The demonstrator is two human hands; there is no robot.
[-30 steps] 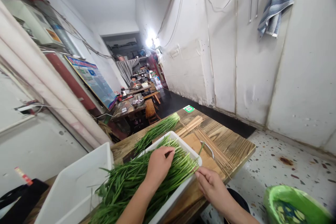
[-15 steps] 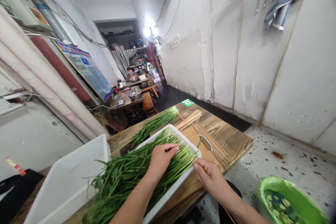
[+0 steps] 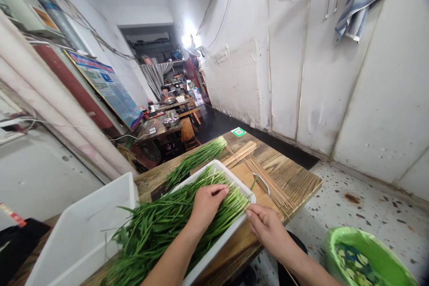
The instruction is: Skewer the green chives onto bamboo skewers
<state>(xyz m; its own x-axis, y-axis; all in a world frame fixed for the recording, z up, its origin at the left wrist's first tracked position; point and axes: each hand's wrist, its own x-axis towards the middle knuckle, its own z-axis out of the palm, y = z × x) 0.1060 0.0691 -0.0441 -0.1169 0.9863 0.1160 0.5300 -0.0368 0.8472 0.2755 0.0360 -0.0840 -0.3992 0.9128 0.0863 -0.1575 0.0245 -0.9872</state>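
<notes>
Long green garlic chives (image 3: 161, 219) fill a white tray (image 3: 250, 193), pale stem ends towards the right and leaves hanging over the left side. My left hand (image 3: 208, 205) lies over them, thumb and forefinger pinched together at the pale stems. At the tray's right corner, my right hand (image 3: 268, 228) is closed in a pinch beside the stem ends. A thin bamboo skewer seems to run from its fingers beneath the hand, its rear end showing below the wrist; the tip is hard to make out.
On the wooden table (image 3: 303, 178) lie another chive bundle (image 3: 197, 158), loose skewers (image 3: 271, 183), bundled skewers (image 3: 241, 153) and a cutting board (image 3: 243, 170) with a metal handle. A white bin (image 3: 83, 228) stands left. A green-lined basin (image 3: 365, 254) is at lower right. A person sits far back.
Both hands keep nearly the same place and pinch at the stems. The whole view has shifted slightly.
</notes>
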